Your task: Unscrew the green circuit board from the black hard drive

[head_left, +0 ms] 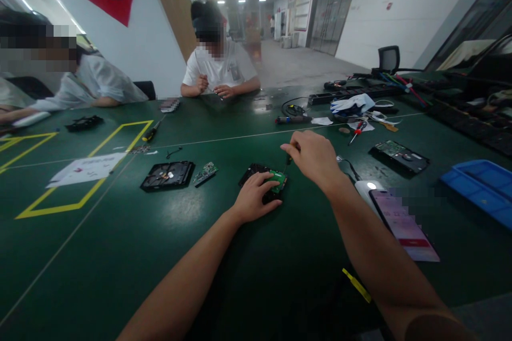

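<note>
A black hard drive (250, 170) with a green circuit board (279, 176) facing up lies in front of me on the green table. Across its near left part rests my left hand (256, 195), fingers over the board and thumb along the near side, holding the drive steady. My right hand (313, 157) is closed around a screwdriver (288, 159), most of whose handle is hidden in the fist. Its thin shaft points down at the right end of the board; whether the tip sits in a screw is too small to tell.
Left lie another hard drive (168, 175), a loose circuit board (206, 172) and a yellow-handled screwdriver (153, 131). Right are a phone (404, 224), a blue tray (480, 181), a third drive (400, 157) and a red screwdriver (359, 129). A person (222, 69) sits opposite.
</note>
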Motion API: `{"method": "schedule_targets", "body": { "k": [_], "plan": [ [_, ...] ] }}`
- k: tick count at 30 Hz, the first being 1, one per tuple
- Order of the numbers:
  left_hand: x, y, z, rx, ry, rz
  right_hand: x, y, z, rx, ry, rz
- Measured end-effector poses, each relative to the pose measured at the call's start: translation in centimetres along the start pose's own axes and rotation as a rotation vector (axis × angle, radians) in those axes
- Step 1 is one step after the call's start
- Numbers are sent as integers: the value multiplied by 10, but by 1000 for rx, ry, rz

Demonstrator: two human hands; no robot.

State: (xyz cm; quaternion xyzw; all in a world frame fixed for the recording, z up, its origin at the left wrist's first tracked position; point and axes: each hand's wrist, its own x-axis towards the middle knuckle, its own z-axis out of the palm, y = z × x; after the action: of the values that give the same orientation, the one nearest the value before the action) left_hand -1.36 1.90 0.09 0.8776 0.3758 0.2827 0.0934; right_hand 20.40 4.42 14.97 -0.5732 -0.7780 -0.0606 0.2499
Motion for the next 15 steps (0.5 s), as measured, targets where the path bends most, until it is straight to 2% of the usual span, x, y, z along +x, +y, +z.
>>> {"method": "schedule_targets", "body": {
  "k": [6,15],
  "plan": [
    [0,0,2,4,-4,-5,2,2,4,127,-69,-135],
    [0,1,1,14,2,-2,1,5,7,68,-15,-30]
  ]
}}
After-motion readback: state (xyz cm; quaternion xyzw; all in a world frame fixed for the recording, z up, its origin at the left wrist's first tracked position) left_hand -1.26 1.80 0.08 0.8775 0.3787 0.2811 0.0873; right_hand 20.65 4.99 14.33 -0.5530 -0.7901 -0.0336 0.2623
